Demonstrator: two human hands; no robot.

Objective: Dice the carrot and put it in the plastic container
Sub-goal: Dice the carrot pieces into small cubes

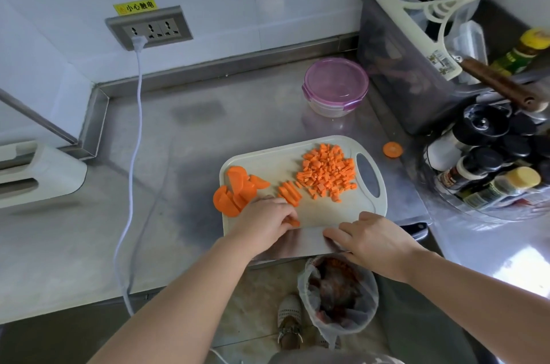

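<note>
A white cutting board (268, 161) lies on the steel counter. On it are a pile of diced carrot (327, 173), a few carrot sticks (290, 192) and carrot slices (235, 191) at its left edge. My left hand (265, 223) pinches some carrot sticks (294, 222) at the board's near edge. My right hand (375, 241) lies over the knife (309, 240), whose wide blade is flat at the board's near edge; its dark handle end shows beyond my hand. The plastic container (334, 86), with its purple lid on, stands behind the board.
One carrot slice (392, 149) lies on the counter right of the board. A grey bin (395, 71) of utensils and a rack of spice bottles (488, 167) crowd the right side. A white cable (135, 137) hangs from the wall socket. A lined waste bin (337, 292) stands on the floor.
</note>
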